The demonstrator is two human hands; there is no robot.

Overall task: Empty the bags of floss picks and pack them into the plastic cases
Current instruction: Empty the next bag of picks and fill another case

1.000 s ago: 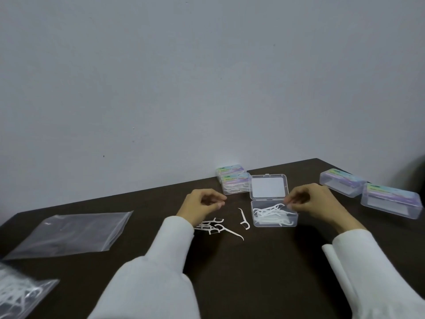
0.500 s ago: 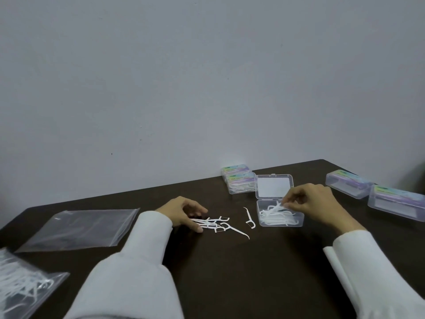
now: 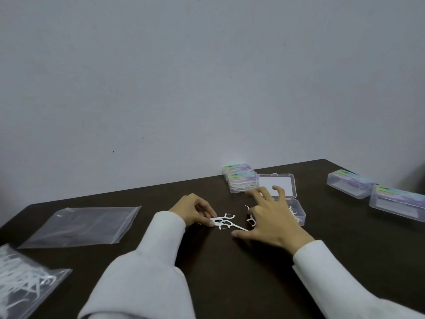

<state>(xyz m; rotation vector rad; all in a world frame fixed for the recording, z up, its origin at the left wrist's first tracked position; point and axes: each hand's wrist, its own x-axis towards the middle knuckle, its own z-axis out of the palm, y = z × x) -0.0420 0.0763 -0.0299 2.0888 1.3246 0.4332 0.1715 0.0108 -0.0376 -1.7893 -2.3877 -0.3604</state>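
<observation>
A small pile of loose white floss picks (image 3: 226, 222) lies on the dark table between my hands. My left hand (image 3: 195, 211) pinches the left end of the pile with thumb and fingertips. My right hand (image 3: 269, 217) hovers over the pile's right side, fingers spread, holding nothing I can see. Behind it stands an open clear plastic case (image 3: 299, 214) with picks inside, its lid (image 3: 277, 187) laid back flat. A bag (image 3: 25, 282) full of picks lies at the near left corner.
An empty flat clear bag (image 3: 80, 224) lies at the left. Two stacked closed cases (image 3: 240, 180) sit by the wall behind the open case. Two more closed cases (image 3: 349, 184) (image 3: 397, 202) stand at the right. The table's far edge meets the wall.
My right hand left the open case and moved left over the loose picks, fingers spreading. My left hand lowered from mid-air onto the pile and now pinches it.
</observation>
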